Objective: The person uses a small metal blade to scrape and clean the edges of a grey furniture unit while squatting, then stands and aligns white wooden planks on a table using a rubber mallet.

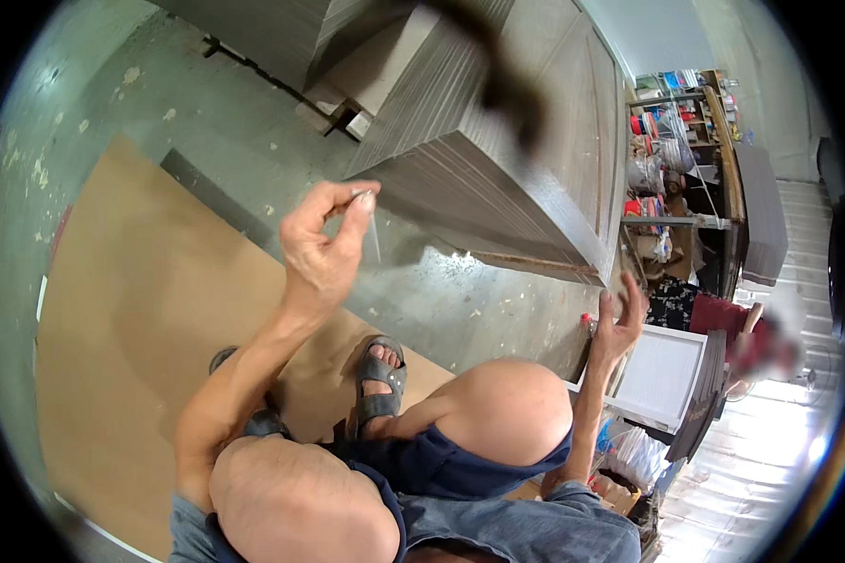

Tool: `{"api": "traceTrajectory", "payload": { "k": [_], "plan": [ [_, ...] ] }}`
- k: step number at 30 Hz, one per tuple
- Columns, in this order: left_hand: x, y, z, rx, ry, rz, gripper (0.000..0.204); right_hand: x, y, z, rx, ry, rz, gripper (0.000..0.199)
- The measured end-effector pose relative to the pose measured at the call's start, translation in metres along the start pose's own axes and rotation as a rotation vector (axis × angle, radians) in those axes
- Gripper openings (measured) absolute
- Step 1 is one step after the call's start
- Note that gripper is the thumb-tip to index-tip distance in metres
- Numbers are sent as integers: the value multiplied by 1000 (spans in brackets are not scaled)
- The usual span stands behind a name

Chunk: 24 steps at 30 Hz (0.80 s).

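My left hand [324, 235] is raised above the floor, thumb and fingers pinched on a thin, pale sliver [376, 240] that hangs down with its narrow end lowest. Its exact kind cannot be made out. Right of it rises a tall stack of grey panels [498, 169]. By the stack's near right corner, my right hand [621, 324] is held up with its fingers apart and nothing in it. Beneath my sandalled feet lies a large brown sheet [150, 319], flat on the floor.
A dark grey strip [214, 195] lies at the brown sheet's far edge. Another grey stack [263, 33] stands at the top. On the right are a cluttered shelf [676, 221], a white framed panel [659, 371] and a person in a dark red top [714, 314].
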<state>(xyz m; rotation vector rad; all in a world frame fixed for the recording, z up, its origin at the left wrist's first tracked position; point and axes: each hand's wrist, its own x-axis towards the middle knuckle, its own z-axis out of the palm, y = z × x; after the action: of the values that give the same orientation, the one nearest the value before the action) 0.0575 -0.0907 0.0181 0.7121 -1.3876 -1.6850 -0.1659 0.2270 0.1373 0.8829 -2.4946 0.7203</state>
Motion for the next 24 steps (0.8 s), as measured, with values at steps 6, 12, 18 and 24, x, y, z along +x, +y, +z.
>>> {"api": "traceTrajectory", "payload": {
  "k": [6,12,18,24],
  "plan": [
    [-78,-26,-25,11,-89,-317,14,80,-193,83,-11,-396,-748,62],
    [-111,-18,-28,-103,-231,-305,9,116,-248,148,-183,-678,-935,34],
    [-108,-17,-47,-164,-186,-340,9,120,-260,157,-209,-744,-918,21],
    [-106,-22,-56,-224,-157,-286,10,133,-269,157,-264,-858,-961,19]
  ]
}}
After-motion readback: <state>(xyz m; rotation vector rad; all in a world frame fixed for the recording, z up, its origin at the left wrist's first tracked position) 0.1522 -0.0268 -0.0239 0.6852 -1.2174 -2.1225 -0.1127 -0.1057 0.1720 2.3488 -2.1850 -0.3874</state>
